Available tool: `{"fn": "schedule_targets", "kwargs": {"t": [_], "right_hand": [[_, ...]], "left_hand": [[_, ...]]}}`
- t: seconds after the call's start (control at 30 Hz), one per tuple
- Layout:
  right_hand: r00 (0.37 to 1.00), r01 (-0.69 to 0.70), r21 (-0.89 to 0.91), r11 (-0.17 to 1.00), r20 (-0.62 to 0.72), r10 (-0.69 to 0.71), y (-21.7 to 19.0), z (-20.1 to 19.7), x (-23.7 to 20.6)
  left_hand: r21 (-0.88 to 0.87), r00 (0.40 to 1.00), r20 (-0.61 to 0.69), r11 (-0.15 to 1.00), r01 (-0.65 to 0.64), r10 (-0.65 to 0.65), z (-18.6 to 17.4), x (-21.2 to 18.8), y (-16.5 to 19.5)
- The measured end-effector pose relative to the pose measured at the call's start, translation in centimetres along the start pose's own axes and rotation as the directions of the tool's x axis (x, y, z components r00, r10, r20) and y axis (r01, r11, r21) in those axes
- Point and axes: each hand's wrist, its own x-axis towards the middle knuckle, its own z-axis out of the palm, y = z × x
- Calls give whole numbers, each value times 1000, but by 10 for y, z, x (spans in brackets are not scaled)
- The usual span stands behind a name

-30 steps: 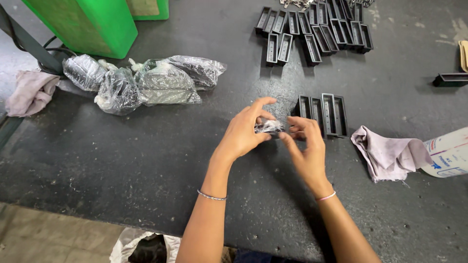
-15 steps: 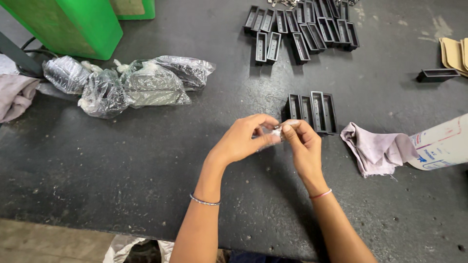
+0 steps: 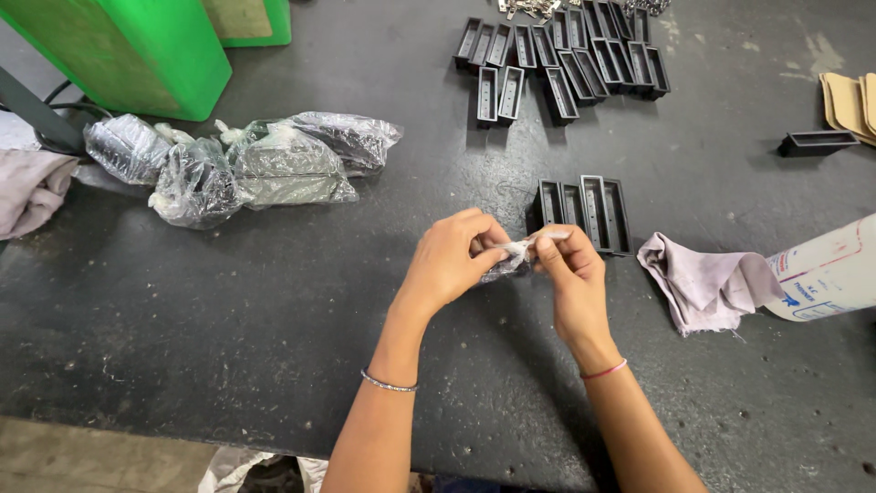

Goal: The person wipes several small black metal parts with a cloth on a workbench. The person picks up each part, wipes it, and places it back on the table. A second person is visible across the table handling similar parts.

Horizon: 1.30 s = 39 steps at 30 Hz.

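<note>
Head view, the only one we have: our left hand (image 3: 449, 263) is curled, fingers pinched together on a small clear plastic bag (image 3: 507, 260) with something dark inside, held just above the dark table (image 3: 228, 319) near its middle. Our right hand (image 3: 568, 274) is curled too, thumb and forefinger clamped on the twisted whitish top of the same bag, so both hands meet on it, knuckles nearly touching. A thin bracelet (image 3: 389, 384) sits on the left wrist, a red thread (image 3: 604, 370) on the right. Just beyond the hands, four black plastic trays (image 3: 584, 203) lie side by side, close to the right fingers but apart from them. Far right-centre, a bigger cluster of black trays (image 3: 566, 55); one lone tray (image 3: 817, 141) far right. A crumpled grey cloth (image 3: 698, 285) lies right of the right hand, touching a white printed package (image 3: 826, 272) at the right edge. Left, well apart, a heap of filled plastic bags (image 3: 237, 164) below a green bin (image 3: 137, 50); another cloth (image 3: 32, 187) at the left edge. Bare tabletop runs left of and nearer than the hands; the near table edge crosses under our forearms.
</note>
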Motion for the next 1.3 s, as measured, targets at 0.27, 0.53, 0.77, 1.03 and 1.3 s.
{"fn": "schedule_targets", "kwargs": {"t": [0.27, 0.53, 0.77, 1.03, 1.3], "right_hand": [[961, 254, -298, 920, 185, -206, -23, 2, -3], [914, 377, -637, 672, 141, -380, -36, 20, -11], [904, 373, -720, 585, 138, -406, -37, 24, -13], [917, 306, -738, 601, 59, -396, -28, 20, -11], [996, -68, -68, 995, -53, 65, 2, -5, 3]], "left_hand": [[95, 984, -173, 995, -24, 40, 0, 1, 3], [110, 980, -192, 994, -26, 47, 6, -2, 6], [104, 984, -163, 993, -59, 75, 11, -5, 14], [40, 999, -49, 999, 19, -17, 13, -3, 14], [38, 997, 19, 996, 79, -80, 9, 1, 9]]}}
